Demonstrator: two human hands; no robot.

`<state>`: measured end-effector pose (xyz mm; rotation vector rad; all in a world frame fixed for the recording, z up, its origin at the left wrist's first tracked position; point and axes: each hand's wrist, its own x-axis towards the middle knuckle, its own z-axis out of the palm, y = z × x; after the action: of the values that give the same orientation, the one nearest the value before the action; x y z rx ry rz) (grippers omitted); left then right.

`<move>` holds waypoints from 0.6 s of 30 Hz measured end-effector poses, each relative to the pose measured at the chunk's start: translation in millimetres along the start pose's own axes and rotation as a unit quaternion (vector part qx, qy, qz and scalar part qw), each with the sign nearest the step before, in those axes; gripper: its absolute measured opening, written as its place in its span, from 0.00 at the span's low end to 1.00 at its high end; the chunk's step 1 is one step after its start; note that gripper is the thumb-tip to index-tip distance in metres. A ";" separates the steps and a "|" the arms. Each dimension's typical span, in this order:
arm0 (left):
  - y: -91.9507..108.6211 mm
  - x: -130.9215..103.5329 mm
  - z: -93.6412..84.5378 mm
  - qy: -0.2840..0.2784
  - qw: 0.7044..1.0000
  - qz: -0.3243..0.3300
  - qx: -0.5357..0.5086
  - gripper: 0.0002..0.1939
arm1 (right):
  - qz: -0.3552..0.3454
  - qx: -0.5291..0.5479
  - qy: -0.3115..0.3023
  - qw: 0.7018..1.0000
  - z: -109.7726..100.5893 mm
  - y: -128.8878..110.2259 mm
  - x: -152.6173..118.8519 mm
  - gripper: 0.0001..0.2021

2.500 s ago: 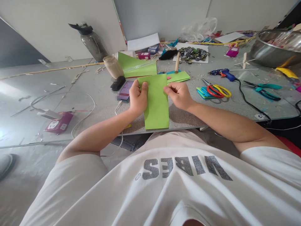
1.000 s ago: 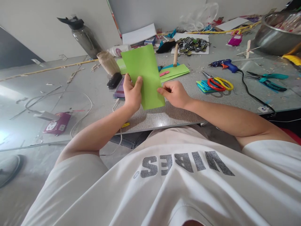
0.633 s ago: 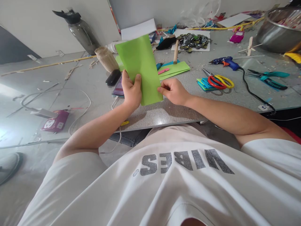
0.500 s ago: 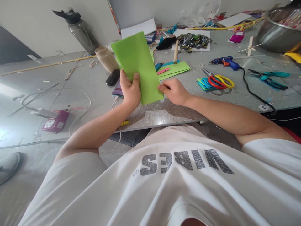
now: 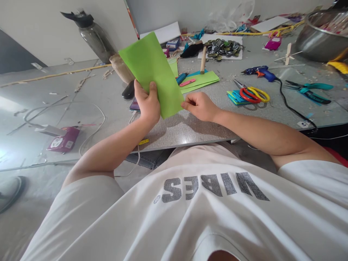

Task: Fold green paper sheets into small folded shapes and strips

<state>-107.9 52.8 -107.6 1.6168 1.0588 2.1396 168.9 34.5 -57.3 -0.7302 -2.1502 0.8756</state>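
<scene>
A bright green sheet of paper (image 5: 152,69) is held up, tilted, above the near part of the table. My left hand (image 5: 148,99) grips its left lower side, thumb on the front and the other fingers behind it. At the lower right corner, my right hand (image 5: 199,106) is closed with thumb and forefinger pinching the paper's edge. Behind the sheet, more green paper (image 5: 206,80) lies on the table with a pink cutter (image 5: 187,82) and a teal tool (image 5: 181,78) on it. A phone-like device (image 5: 135,105) is partly hidden by my left hand.
Scissors (image 5: 251,95) lie on blue and green pieces at right, near a glue gun (image 5: 262,72) and pliers (image 5: 310,88). A hammer (image 5: 203,61), bottle caps (image 5: 224,49) and a metal pot (image 5: 318,40) stand farther back. A water bottle (image 5: 95,40) is at left.
The green paper has tilted further to the left, its top moving left. My left hand has shifted slightly left with it; my right hand stays at the corner.
</scene>
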 end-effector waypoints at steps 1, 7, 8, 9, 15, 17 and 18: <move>-0.7 -0.1 -0.7 -0.003 1.000 -0.003 0.007 0.35 | -0.007 0.005 -0.006 1.000 -0.7 0.2 0.2 0.34; 5.9 -12.7 10.9 -0.061 0.996 -0.058 -0.025 0.38 | 0.034 0.154 0.042 0.987 -2.7 5.8 7.5 0.36; 9.4 -16.9 15.1 -0.084 0.993 -0.074 -0.040 0.38 | 0.051 0.183 0.050 0.980 -1.9 7.8 9.3 0.35; 13.7 -21.0 19.1 -0.109 0.988 -0.089 -0.054 0.39 | 0.063 0.209 0.056 0.974 -1.0 10.0 10.9 0.34; 43.0 -32.8 26.4 -0.154 0.971 -0.163 -0.083 0.40 | 0.075 0.270 0.124 0.952 0.9 25.0 15.6 0.25; 48.4 -30.8 24.8 -0.136 0.973 -0.170 -0.075 0.39 | 0.077 0.278 0.134 0.948 0.0 29.1 16.4 0.24; 50.2 -29.4 24.4 -0.129 0.975 -0.167 -0.071 0.38 | 0.081 0.283 0.133 0.946 -0.3 30.9 16.7 0.25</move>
<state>-64.5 9.7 -92.0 1.4799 0.9887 1.6964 166.4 65.3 -74.0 -0.6802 -1.5054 1.3210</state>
